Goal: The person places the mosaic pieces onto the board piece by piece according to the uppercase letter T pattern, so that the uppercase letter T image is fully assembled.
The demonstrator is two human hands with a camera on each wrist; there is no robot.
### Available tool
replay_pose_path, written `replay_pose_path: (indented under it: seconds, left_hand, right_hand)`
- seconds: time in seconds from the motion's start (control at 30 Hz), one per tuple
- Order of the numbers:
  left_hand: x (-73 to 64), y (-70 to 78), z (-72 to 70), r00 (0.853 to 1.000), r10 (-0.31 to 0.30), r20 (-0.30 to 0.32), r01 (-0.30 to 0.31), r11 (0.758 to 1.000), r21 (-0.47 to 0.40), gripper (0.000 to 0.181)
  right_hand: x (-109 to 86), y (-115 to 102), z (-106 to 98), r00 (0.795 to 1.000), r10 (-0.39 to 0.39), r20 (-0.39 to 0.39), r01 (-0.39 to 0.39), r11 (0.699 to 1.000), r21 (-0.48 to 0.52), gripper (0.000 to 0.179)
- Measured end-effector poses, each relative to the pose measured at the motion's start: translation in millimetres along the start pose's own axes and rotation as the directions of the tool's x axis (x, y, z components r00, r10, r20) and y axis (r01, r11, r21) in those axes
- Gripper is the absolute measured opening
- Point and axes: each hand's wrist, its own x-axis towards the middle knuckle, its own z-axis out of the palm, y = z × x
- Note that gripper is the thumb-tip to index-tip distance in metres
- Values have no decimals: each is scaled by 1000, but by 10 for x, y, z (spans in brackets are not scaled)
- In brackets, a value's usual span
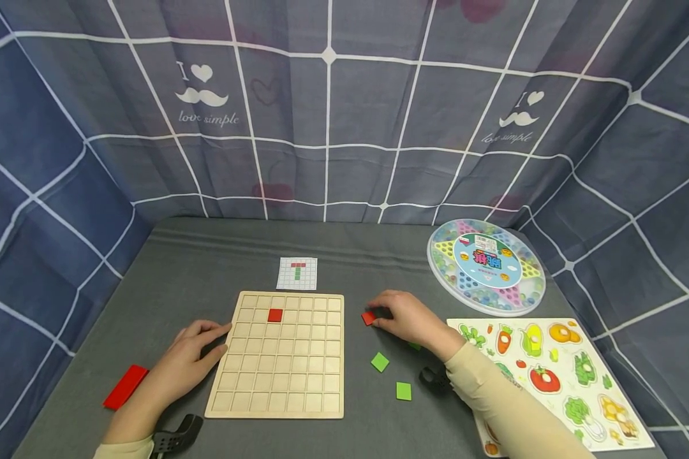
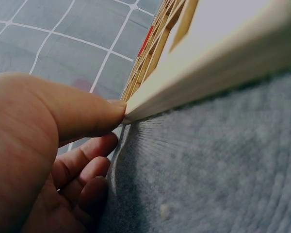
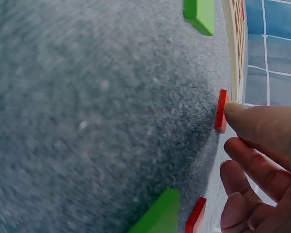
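Observation:
A wooden grid board lies flat, with one red tile in a cell near its top. My left hand touches the board's left edge with thumb and index fingertips; in the left wrist view the thumb meets the board's side and the other fingers bend loosely below. Right of the board, my right hand pinches another red tile at its fingertips, close over the cloth. In the right wrist view the thumb overlaps this red tile, and a further red tile lies near the fingers.
Green tiles lie right of the board, one partly under the right hand. A pattern card sits behind the board. A red block rests by the left forearm. At right are a round game box and a vegetable puzzle board.

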Motion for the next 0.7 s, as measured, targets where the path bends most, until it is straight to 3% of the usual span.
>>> replay_pose_path:
  seconds: [0.27, 0.7]
  left_hand:
    - [-12, 2, 4, 1000, -6, -2, 6, 1000, 2, 44]
    - [-12, -6, -4, 1000, 11, -7, -11, 1000, -1, 44]
  right_hand:
    - [13, -11, 44, 1000, -1, 27, 2, 1000, -4, 28]
    - [60, -38, 16, 998, -48, -44, 46, 998, -42, 20]
